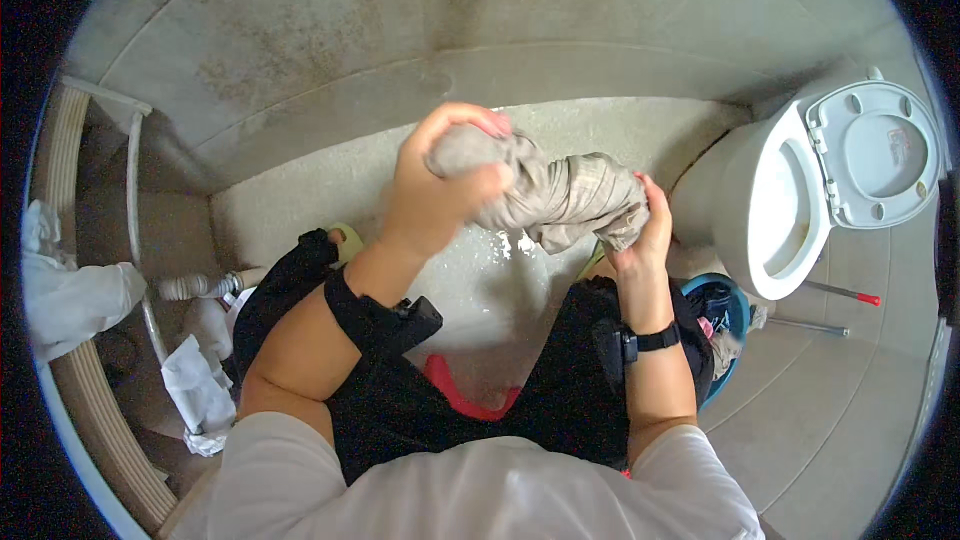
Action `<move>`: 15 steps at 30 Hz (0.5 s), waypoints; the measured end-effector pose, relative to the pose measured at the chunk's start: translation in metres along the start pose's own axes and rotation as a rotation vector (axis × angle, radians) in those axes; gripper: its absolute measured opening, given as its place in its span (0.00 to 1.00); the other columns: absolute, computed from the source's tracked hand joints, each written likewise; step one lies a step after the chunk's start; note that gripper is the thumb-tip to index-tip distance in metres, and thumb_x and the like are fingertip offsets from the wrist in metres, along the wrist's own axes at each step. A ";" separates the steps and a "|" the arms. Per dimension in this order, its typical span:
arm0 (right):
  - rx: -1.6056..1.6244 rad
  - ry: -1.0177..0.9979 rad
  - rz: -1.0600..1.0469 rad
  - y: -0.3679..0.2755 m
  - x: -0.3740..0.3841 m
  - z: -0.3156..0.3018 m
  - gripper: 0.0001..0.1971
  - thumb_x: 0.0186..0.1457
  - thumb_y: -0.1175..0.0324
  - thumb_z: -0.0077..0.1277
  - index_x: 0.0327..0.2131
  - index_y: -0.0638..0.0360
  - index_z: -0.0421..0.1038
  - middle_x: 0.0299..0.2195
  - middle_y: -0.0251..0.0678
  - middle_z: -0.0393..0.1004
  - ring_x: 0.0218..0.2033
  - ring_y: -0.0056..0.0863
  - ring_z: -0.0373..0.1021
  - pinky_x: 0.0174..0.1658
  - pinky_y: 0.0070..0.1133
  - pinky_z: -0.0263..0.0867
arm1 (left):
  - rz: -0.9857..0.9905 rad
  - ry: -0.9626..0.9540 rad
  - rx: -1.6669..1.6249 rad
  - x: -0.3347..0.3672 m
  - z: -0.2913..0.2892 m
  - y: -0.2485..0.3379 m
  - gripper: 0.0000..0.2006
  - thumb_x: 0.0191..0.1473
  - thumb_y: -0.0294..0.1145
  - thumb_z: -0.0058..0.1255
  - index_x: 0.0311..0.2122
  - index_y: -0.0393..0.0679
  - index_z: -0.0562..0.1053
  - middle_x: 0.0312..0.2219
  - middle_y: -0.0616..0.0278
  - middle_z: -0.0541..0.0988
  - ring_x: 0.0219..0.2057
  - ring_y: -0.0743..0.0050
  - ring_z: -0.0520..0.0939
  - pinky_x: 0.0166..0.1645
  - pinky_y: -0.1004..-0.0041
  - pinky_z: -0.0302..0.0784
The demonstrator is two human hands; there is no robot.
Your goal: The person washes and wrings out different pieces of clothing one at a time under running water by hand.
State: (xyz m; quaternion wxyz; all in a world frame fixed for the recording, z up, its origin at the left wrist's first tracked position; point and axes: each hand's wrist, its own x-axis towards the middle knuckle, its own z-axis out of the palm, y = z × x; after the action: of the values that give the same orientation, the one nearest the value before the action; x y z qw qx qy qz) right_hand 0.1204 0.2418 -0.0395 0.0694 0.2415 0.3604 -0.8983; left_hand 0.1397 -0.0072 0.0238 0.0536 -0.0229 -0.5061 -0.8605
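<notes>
A wet-looking, greyish-beige cloth (570, 195) stretches between my hands, bunched and twisted into a thick roll above the floor. My left hand (445, 175) is closed around its left end, the fingers curled over the top and slightly blurred. At the other end, my right hand (648, 225) grips the cloth from the right side, thumb and fingers partly hidden behind the folds. What kind of garment or cloth it is cannot be told. Black straps with small dark devices sit on both forearms.
An open white toilet (715, 180) stands at the right. Beside my right knee, a blue basin (741, 315) holds clothes. A red curved object (460, 402) lies between my legs. At left are a rack (133, 175) and a white plastic bag (75, 295). The floor (290, 180) glistens.
</notes>
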 end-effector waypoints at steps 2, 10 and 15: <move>-0.009 0.001 0.081 0.012 0.003 0.000 0.11 0.54 0.61 0.45 0.35 0.57 0.69 0.34 0.37 0.73 0.37 0.32 0.71 0.43 0.30 0.67 | 0.339 -0.183 0.450 -0.011 0.011 0.007 0.14 0.34 0.24 0.53 0.32 0.44 0.70 0.31 0.60 0.74 0.35 0.65 0.76 0.46 0.67 0.68; -0.268 -0.089 0.270 0.042 0.008 -0.008 0.09 0.52 0.65 0.48 0.33 0.60 0.69 0.31 0.35 0.73 0.32 0.29 0.70 0.37 0.25 0.67 | 0.544 -0.571 0.860 -0.086 0.038 -0.003 0.14 0.25 0.33 0.58 0.24 0.47 0.70 0.27 0.65 0.72 0.34 0.65 0.75 0.45 0.62 0.65; -0.434 -0.032 0.164 0.061 -0.002 -0.002 0.11 0.50 0.66 0.49 0.35 0.63 0.70 0.28 0.34 0.72 0.31 0.26 0.68 0.35 0.21 0.64 | 0.518 -0.711 0.976 -0.117 0.025 -0.033 0.12 0.29 0.39 0.55 0.24 0.48 0.71 0.28 0.68 0.73 0.36 0.68 0.75 0.45 0.64 0.64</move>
State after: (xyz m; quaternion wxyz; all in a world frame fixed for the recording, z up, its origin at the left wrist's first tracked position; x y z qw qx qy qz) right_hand 0.1414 0.1983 -0.0771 0.1982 0.2352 0.5232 -0.7948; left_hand 0.2521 0.0383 -0.0034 0.0928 -0.4003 -0.8031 -0.4314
